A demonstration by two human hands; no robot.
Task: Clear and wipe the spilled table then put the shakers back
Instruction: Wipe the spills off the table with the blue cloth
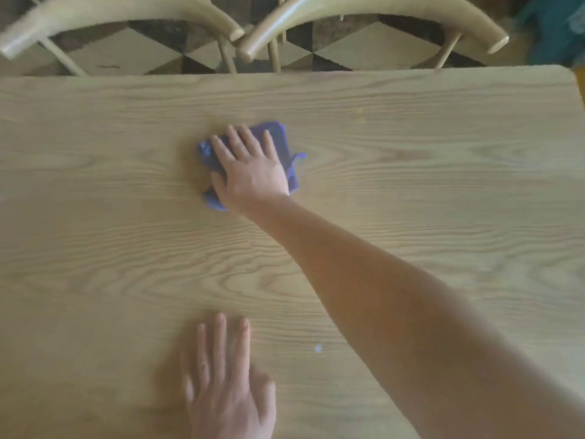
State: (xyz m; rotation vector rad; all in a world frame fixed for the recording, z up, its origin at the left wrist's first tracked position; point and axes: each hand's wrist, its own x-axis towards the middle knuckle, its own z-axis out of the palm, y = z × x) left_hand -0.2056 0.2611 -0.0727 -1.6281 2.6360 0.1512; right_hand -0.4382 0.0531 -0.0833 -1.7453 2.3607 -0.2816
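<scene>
The right hand (253, 172) presses a blue cloth (285, 144) flat on the surface (443, 153), fingers straight and spread. The left hand (226, 384) rests flat near the front edge, fingers straight.

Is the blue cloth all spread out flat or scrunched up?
Scrunched up. The blue cloth lies bunched and folded under the right hand, which presses it flat-fingered onto the table.

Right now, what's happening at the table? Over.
Right hand flat, pressing blue cloth on wooden table. Left hand flat on table. No shakers visible.
</scene>
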